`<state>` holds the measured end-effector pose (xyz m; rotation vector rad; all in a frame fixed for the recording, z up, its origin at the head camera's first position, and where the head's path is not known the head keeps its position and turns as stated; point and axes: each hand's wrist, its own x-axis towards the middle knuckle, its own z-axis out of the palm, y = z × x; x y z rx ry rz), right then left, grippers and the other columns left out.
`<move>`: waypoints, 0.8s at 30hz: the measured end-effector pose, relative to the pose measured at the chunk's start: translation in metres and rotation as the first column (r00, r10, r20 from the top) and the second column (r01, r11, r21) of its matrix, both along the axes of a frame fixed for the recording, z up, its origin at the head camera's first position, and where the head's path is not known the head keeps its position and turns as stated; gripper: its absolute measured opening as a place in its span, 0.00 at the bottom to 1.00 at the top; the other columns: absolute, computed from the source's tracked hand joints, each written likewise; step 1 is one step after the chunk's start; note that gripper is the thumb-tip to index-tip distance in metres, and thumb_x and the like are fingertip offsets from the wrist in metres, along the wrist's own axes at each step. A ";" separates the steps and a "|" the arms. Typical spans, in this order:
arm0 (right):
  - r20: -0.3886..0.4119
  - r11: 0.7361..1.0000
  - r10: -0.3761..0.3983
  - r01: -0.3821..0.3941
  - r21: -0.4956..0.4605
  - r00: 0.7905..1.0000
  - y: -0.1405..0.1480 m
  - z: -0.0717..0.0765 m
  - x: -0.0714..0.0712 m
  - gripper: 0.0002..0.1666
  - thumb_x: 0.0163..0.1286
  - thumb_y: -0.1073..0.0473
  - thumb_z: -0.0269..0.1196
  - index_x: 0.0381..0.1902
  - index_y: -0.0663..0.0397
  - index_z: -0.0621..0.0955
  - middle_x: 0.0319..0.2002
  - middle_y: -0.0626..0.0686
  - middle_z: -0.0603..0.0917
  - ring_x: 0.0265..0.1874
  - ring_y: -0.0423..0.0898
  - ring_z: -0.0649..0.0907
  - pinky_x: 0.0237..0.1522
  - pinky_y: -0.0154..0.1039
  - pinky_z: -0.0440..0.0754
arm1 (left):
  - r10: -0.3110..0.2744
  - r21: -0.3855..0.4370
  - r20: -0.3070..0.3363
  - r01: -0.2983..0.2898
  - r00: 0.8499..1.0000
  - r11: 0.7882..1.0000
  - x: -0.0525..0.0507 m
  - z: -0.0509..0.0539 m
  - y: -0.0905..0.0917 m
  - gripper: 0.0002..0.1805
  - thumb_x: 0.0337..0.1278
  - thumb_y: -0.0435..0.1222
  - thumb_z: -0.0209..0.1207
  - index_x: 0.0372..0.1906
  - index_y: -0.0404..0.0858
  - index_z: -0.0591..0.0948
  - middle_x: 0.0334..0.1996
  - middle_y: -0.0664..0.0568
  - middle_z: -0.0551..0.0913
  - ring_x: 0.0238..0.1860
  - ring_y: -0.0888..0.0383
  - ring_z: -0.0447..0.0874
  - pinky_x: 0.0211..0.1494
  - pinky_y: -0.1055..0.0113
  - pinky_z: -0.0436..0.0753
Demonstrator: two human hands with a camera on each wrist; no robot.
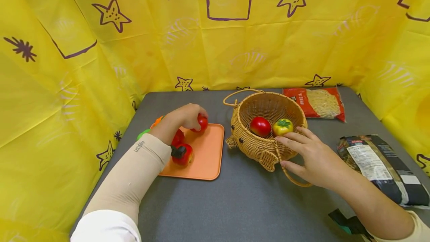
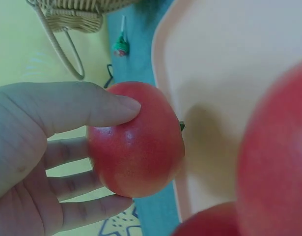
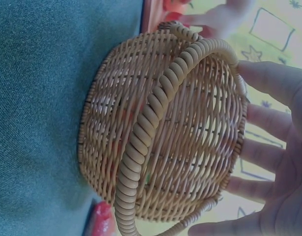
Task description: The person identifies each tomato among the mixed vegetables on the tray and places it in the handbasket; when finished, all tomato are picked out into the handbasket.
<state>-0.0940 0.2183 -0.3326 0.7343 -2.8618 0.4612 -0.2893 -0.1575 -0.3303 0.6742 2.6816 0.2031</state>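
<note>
In the left wrist view, my left hand (image 1: 192,116) grips a round red apple (image 2: 136,140), thumb on one side and fingers on the other. It is over the far edge of an orange tray (image 1: 209,152). Another red apple (image 1: 184,156) lies on the tray, partly covered by the wrist camera. The fingers of my right hand (image 1: 310,156) are extended against the rim of a wicker basket (image 3: 190,128) with an animal face. Inside the basket are a red apple (image 1: 260,126) and a yellow fruit with a green leafy top (image 1: 283,127).
A red packet of pale dry food (image 1: 322,103) lies behind the basket. At the right is a dark package with a white label (image 1: 369,162). Orange (image 1: 157,121) and green (image 1: 143,134) items sit at the tray's left. Yellow patterned cloth (image 1: 221,55) surrounds the grey table (image 1: 215,212).
</note>
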 end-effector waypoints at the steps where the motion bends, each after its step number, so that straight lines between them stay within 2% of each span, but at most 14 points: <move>1: 0.000 1.000 0.000 0.000 -0.001 1.000 0.000 0.000 0.000 0.39 0.60 0.48 0.76 0.69 0.41 0.78 0.65 0.57 0.80 0.70 0.73 0.67 0.57 0.76 0.72 | -0.006 0.002 -0.001 0.006 1.000 1.000 0.000 0.002 0.001 0.29 0.50 0.33 0.70 0.62 0.44 0.83 0.54 0.46 0.83 0.52 0.47 0.78 0.57 0.57 0.82; 8: -0.013 1.000 0.005 -0.005 -0.005 1.000 0.000 0.000 0.000 0.39 0.60 0.49 0.76 0.69 0.43 0.79 0.65 0.57 0.80 0.70 0.72 0.67 0.58 0.75 0.73 | -0.051 0.043 -0.044 0.053 0.998 0.998 0.006 0.020 0.012 0.28 0.51 0.32 0.69 0.62 0.44 0.84 0.54 0.47 0.84 0.53 0.48 0.78 0.56 0.57 0.82; 14: -0.011 1.000 0.001 -0.001 -0.003 1.000 0.001 0.000 -0.001 0.39 0.60 0.49 0.76 0.69 0.43 0.78 0.65 0.57 0.80 0.70 0.72 0.67 0.58 0.75 0.73 | -0.080 0.063 -0.082 0.085 0.993 0.994 0.014 0.041 0.025 0.29 0.53 0.32 0.68 0.64 0.46 0.82 0.58 0.47 0.81 0.56 0.48 0.77 0.60 0.55 0.81; 21: -0.013 1.000 0.004 -0.004 -0.008 1.000 0.001 -0.001 0.000 0.39 0.60 0.49 0.76 0.69 0.43 0.78 0.64 0.57 0.80 0.69 0.72 0.67 0.58 0.75 0.73 | -0.143 0.098 -0.165 0.160 0.976 0.982 0.023 0.059 0.038 0.28 0.54 0.32 0.67 0.62 0.46 0.83 0.57 0.48 0.80 0.55 0.50 0.76 0.57 0.57 0.81; 24: -0.017 1.000 0.006 -0.006 -0.007 1.000 0.001 -0.002 0.000 0.39 0.60 0.49 0.76 0.69 0.44 0.79 0.64 0.57 0.80 0.69 0.72 0.67 0.58 0.75 0.73 | -0.163 0.116 -0.178 0.185 0.970 0.976 0.027 0.067 0.045 0.27 0.54 0.32 0.68 0.62 0.46 0.83 0.56 0.48 0.80 0.55 0.49 0.76 0.58 0.57 0.82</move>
